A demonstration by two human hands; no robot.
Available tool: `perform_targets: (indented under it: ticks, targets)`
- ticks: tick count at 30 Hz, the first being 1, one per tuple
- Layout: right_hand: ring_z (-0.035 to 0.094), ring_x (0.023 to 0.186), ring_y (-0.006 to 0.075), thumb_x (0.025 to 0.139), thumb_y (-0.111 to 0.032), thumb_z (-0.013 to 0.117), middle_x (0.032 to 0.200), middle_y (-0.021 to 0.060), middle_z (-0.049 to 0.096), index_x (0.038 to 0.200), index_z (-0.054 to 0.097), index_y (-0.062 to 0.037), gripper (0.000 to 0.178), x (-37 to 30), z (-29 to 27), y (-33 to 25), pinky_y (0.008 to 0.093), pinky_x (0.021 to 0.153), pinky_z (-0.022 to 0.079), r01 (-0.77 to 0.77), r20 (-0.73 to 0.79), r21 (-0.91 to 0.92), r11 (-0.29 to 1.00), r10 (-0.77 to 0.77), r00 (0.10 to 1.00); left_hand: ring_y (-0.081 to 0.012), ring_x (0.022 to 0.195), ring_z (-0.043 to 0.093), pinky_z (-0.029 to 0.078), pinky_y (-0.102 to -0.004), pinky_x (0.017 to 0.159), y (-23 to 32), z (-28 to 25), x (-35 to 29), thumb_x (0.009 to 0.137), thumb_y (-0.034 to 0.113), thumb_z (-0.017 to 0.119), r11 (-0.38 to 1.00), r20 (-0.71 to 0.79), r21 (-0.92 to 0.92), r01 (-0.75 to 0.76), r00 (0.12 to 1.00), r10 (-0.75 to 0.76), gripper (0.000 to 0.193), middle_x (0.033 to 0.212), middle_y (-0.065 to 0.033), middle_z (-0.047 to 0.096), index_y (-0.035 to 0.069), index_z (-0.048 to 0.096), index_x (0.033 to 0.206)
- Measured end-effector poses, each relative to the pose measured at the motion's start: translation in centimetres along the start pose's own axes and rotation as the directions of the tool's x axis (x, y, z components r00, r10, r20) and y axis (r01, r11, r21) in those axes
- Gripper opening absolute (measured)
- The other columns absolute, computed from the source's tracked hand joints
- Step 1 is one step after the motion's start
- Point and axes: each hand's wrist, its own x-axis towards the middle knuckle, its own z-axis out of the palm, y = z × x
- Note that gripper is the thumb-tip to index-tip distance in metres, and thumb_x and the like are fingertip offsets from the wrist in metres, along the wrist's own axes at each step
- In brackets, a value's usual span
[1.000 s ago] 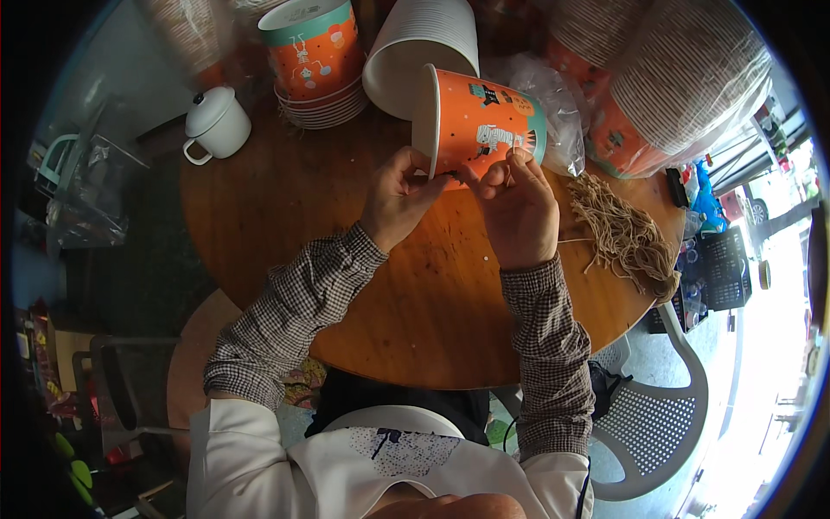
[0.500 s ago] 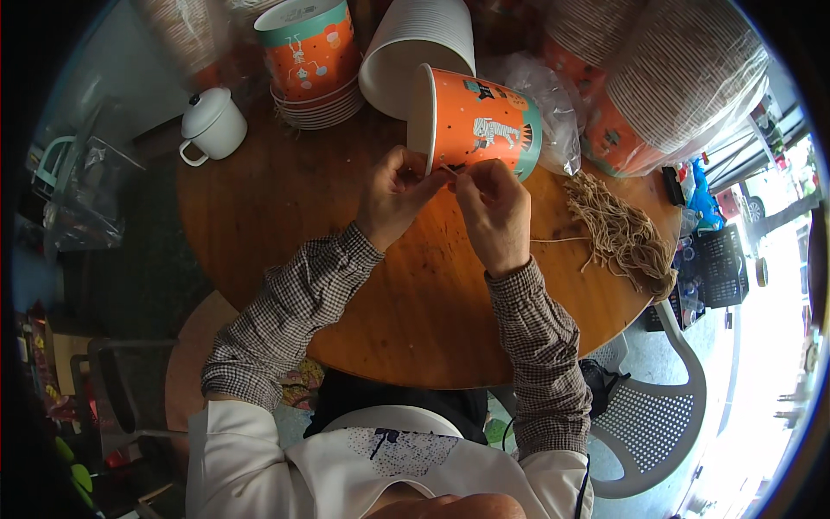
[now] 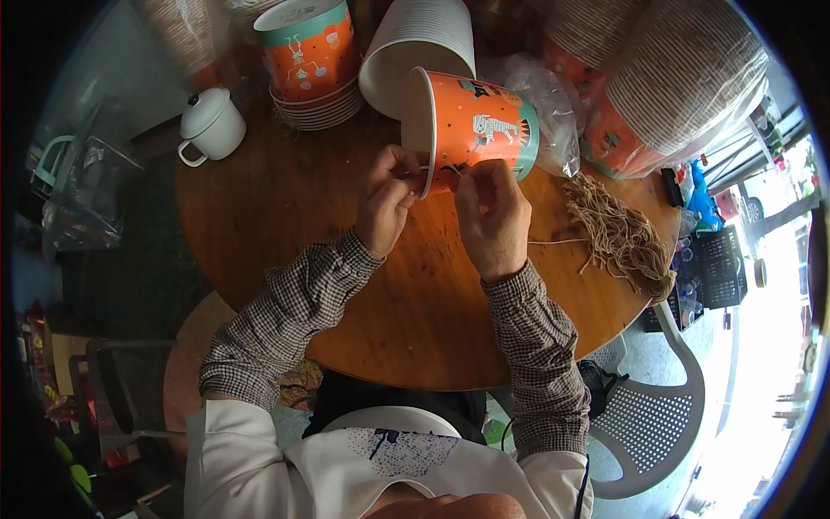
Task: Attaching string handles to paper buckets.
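Note:
An orange and teal paper bucket (image 3: 471, 130) with a mummy figure lies on its side, its open mouth toward the left. At its white rim, my left hand (image 3: 386, 201) is closed, fingertips pinched at the mouth, where a pale bit of cord seems to show. My right hand (image 3: 495, 212) pinches a thin cord against the bucket's outer wall, just right of the rim. The tips of both hands are partly hidden. A tan cord runs from under my right hand to a loose bundle of cords (image 3: 618, 229) on the right.
On the round wooden table (image 3: 415, 320), stacked orange buckets (image 3: 311, 65) and a white nested stack (image 3: 424, 43) stand at the back. Plastic-wrapped buckets (image 3: 683, 78) fill the back right, beside a clear bag (image 3: 553, 112). A white lidded mug (image 3: 213, 128) sits left; a grey chair (image 3: 648, 424) stands right.
My left hand has drawn back left from my right fingertips to the bucket's rim. The bucket has shifted slightly left. My right hand stays almost in place.

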Motion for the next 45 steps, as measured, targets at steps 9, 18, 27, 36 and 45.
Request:
perform_targets:
  ticks: [9,18,27,36,45]
  targets:
    - [0.065,0.069,0.0263,0.082,-0.006,0.062,0.076,0.0130,0.062,0.088,0.051,-0.0019,0.013,-0.2,0.5,0.3,0.0346,0.062,0.051,0.058,-0.027,-0.093,0.994,-0.061,0.998,-0.0053,0.077,0.055,0.046,-0.0190,0.071,-0.8,-0.8,0.0,0.096,0.013,0.053,0.927,0.013,0.375,-0.020,1.000,0.017,0.030,0.098,-0.0019,0.062,0.000,0.055,0.122]
    - [0.063,0.066,0.0276,0.083,-0.008,0.062,0.075,0.0129,0.061,0.087,0.050,-0.0029,0.014,-0.2,0.6,0.5,0.0358,0.059,0.050,0.055,-0.030,-0.132,0.990,-0.060,0.998,-0.0192,0.097,0.064,0.052,-0.0300,0.090,0.0,0.4,-0.3,0.095,0.003,0.050,0.908,0.131,0.408,-0.096,0.990,0.046,0.028,0.109,-0.0116,0.064,-0.004,0.054,0.121]
    - [0.066,0.068,0.0261,0.081,-0.005,0.063,0.075,0.0129,0.062,0.086,0.049,-0.0031,0.015,-0.2,0.3,-0.1,0.0343,0.061,0.052,0.045,-0.026,-0.113,0.993,-0.049,0.998,-0.0180,0.095,0.064,0.053,-0.0292,0.087,-0.2,0.3,-0.3,0.095,0.004,0.051,0.934,0.083,0.348,-0.079,0.995,0.054,0.027,0.108,-0.0122,0.064,-0.005,0.055,0.120]
    - [0.065,0.068,0.0288,0.081,-0.006,0.063,0.075,0.0138,0.062,0.086,0.049,-0.0028,0.015,-0.2,0.4,0.3,0.0367,0.058,0.051,0.101,-0.036,-0.191,0.976,-0.110,0.993,-0.0169,0.097,0.063,0.052,-0.0290,0.088,-0.3,0.4,-0.3,0.094,0.003,0.052,0.899,0.119,0.420,-0.120,0.990,0.077,0.026,0.107,-0.0101,0.064,-0.004,0.056,0.119]
    - [0.064,0.066,0.0299,0.080,-0.007,0.063,0.074,0.0140,0.061,0.083,0.049,-0.0024,0.014,-0.2,0.3,0.1,0.0383,0.057,0.050,0.133,0.007,-0.202,0.970,-0.134,0.991,-0.0149,0.096,0.063,0.051,-0.0273,0.086,-0.4,0.4,-0.3,0.094,0.003,0.053,0.908,0.111,0.406,-0.100,0.992,0.060,0.026,0.107,-0.0091,0.064,-0.005,0.056,0.118]
